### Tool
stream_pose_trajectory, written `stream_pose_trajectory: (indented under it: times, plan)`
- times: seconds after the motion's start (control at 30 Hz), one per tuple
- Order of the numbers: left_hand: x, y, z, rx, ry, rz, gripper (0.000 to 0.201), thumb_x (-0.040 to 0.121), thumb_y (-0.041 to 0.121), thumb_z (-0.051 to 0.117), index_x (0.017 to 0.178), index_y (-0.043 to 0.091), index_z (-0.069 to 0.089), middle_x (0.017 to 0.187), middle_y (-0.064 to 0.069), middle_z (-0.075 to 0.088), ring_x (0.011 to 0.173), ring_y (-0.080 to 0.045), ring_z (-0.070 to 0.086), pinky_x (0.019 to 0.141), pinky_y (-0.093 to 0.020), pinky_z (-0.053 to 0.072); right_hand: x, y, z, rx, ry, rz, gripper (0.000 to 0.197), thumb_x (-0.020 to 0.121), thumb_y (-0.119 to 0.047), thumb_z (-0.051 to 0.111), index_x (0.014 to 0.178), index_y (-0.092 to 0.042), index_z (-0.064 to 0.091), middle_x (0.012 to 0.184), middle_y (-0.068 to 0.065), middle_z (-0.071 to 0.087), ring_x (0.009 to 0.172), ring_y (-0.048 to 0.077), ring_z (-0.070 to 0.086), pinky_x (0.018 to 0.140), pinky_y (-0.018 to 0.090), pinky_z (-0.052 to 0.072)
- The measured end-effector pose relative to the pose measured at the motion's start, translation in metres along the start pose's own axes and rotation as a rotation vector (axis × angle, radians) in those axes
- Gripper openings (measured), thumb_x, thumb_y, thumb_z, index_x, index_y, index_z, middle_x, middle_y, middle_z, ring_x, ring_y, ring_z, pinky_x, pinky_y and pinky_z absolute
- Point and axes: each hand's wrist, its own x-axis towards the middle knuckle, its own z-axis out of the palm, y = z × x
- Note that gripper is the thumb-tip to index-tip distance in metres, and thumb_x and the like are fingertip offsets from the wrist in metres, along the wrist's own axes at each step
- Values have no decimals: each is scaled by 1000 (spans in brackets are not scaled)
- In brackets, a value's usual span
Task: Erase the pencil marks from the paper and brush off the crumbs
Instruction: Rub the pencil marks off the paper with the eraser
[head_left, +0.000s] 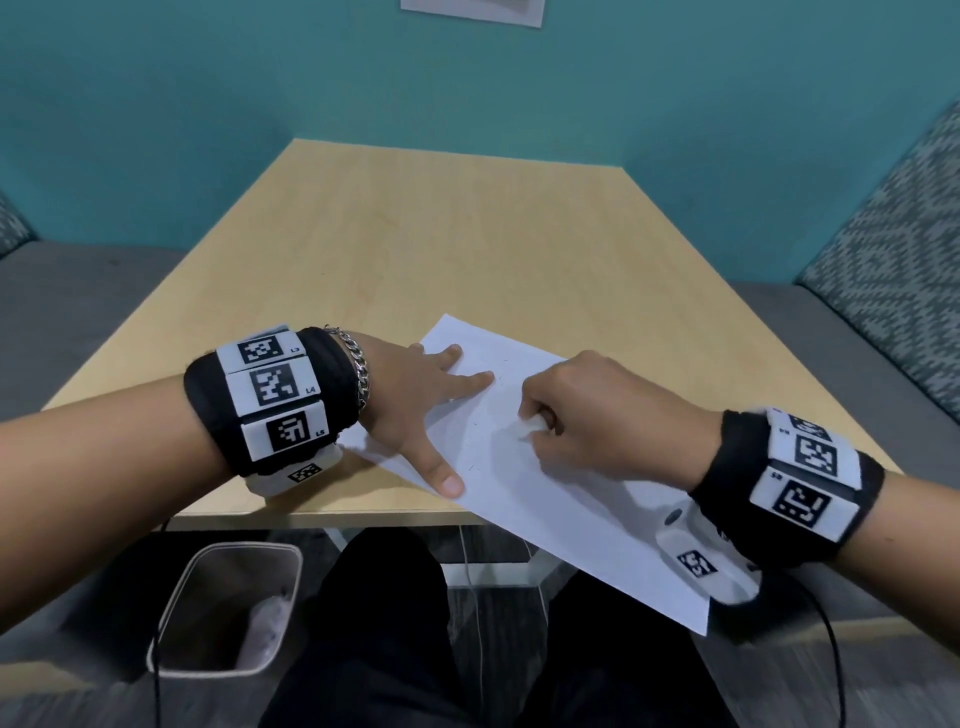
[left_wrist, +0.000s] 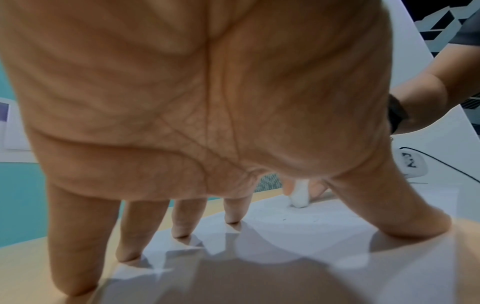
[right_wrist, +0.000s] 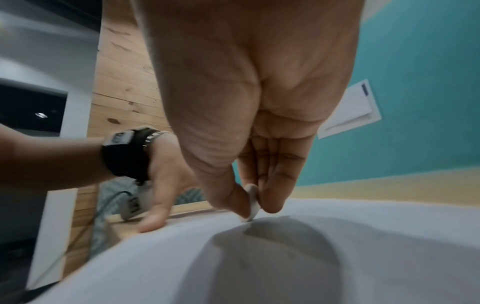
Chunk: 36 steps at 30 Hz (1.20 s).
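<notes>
A white sheet of paper (head_left: 524, 499) lies askew on the wooden table (head_left: 415, 249), its near corner hanging past the front edge. My left hand (head_left: 421, 395) presses flat on the sheet's left part with fingers spread straight (left_wrist: 233, 214). My right hand (head_left: 582, 410) pinches a small white eraser (right_wrist: 252, 203) between thumb and fingers, its lower end touching the paper (right_wrist: 337, 246). The eraser (left_wrist: 300, 197) stands upright on the sheet, also seen as a white blur, the eraser (head_left: 527, 428), under the right hand. Faint tiny specks (head_left: 472, 467) dot the paper near the thumb.
A grey waste bin (head_left: 228, 608) stands on the floor under the table's front left. Grey benches with patterned cushions (head_left: 893, 260) flank the table. A teal wall lies behind, with a white sign (head_left: 472, 10) on it.
</notes>
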Motion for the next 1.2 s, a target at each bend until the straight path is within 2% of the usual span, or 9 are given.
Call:
stream_pose_trajectory:
  times: [0.1, 0.27, 0.4, 0.6, 0.7, 0.77, 0.87, 1.0, 1.2]
  plan:
    - [-1, 0, 0, 5, 0, -5, 139, 63, 94, 68, 157, 51, -26, 172, 2, -27, 162, -34, -4, 125, -61, 22, 1, 1, 3, -6, 34, 19, 15, 85, -27, 59, 97, -22, 67, 82, -5, 67, 79, 22, 62, 75, 43, 57]
    - [-3, 1, -2, -3, -6, -1, 140, 61, 96, 66, 156, 53, -26, 172, 2, -28, 162, -33, -4, 125, -60, 22, -13, -17, 4, 66, -57, -100, 18, 87, -32, 61, 102, -26, 68, 79, -9, 68, 75, 12, 61, 72, 35, 55]
    - [-8, 2, -4, -13, -2, 6, 136, 64, 96, 63, 159, 50, -22, 173, 2, -25, 163, -30, -2, 127, -59, 18, -13, 8, -7, 48, 54, -19, 10, 87, -27, 63, 96, -24, 67, 76, -12, 65, 74, 10, 60, 72, 35, 54]
    - [-15, 14, -8, 52, 119, 65, 124, 69, 94, 61, 167, 35, 13, 177, 3, 0, 161, -23, 14, 123, -51, 32, -28, 20, -2, 16, -34, 70, 5, 84, -28, 57, 87, -26, 61, 75, -9, 63, 73, 16, 61, 68, 44, 57]
    - [-10, 16, -10, 24, 69, 60, 134, 64, 91, 71, 165, 45, -5, 176, 6, -12, 162, -27, 10, 124, -55, 28, -29, 15, -2, 7, -80, 51, 10, 87, -30, 59, 93, -26, 65, 77, -11, 63, 75, 14, 63, 69, 43, 58]
    - [-6, 15, -11, 21, 32, 54, 136, 64, 90, 71, 164, 47, -11, 175, 4, -15, 159, -26, 20, 123, -53, 30, -27, 13, -5, 7, -81, 33, 13, 87, -32, 60, 97, -26, 67, 78, -12, 64, 76, 13, 63, 70, 42, 58]
    - [-4, 13, -10, 1, 27, 57, 135, 64, 91, 70, 163, 49, -12, 176, 4, -13, 155, -25, 30, 122, -49, 33, -15, 13, -10, 29, -23, 27, 18, 88, -33, 63, 103, -26, 70, 77, -13, 65, 76, 7, 62, 72, 37, 58]
    - [-2, 13, -9, 0, 10, 49, 136, 65, 91, 70, 163, 48, -14, 175, 2, -17, 155, -25, 29, 122, -49, 32, -5, 7, -6, 40, 7, 38, 18, 85, -30, 62, 101, -24, 69, 78, -10, 66, 76, 14, 62, 73, 41, 58]
    - [1, 11, -6, -18, 4, 48, 139, 62, 92, 71, 161, 51, -16, 174, 4, -20, 157, -27, 27, 122, -51, 33, -14, -16, 0, 11, -100, -98, 16, 87, -31, 62, 100, -25, 70, 79, -8, 69, 74, 14, 60, 72, 35, 54]
